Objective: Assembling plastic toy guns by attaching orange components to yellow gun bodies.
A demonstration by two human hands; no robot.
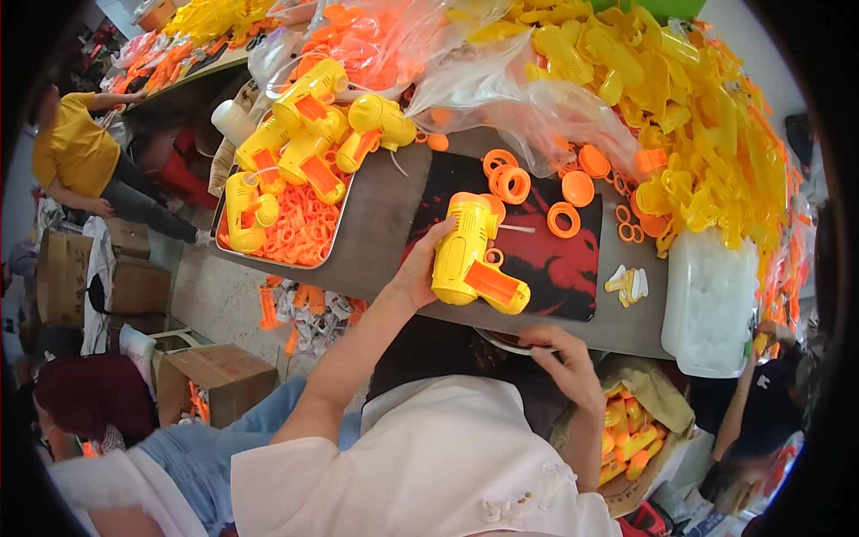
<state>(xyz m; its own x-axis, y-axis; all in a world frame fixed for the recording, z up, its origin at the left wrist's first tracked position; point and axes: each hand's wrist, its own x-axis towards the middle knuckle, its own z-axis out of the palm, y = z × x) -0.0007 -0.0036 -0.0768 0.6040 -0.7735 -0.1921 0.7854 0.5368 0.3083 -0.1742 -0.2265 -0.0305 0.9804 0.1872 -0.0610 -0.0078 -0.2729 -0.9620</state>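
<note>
Seen remotely through my head camera: the left hand grips a yellow pistol-shaped housing, fingers closed along its side, above the near left part of a black-and-red mat. The housing's orange handle section points to my lower right. The right hand sits at the table's near edge, fingers partly curled beside a round dish (whether they hold anything, I cannot tell). Beyond the housing lie orange rings; to my left, a metal-rimmed tray bears more yellow housings over small orange parts.
</note>
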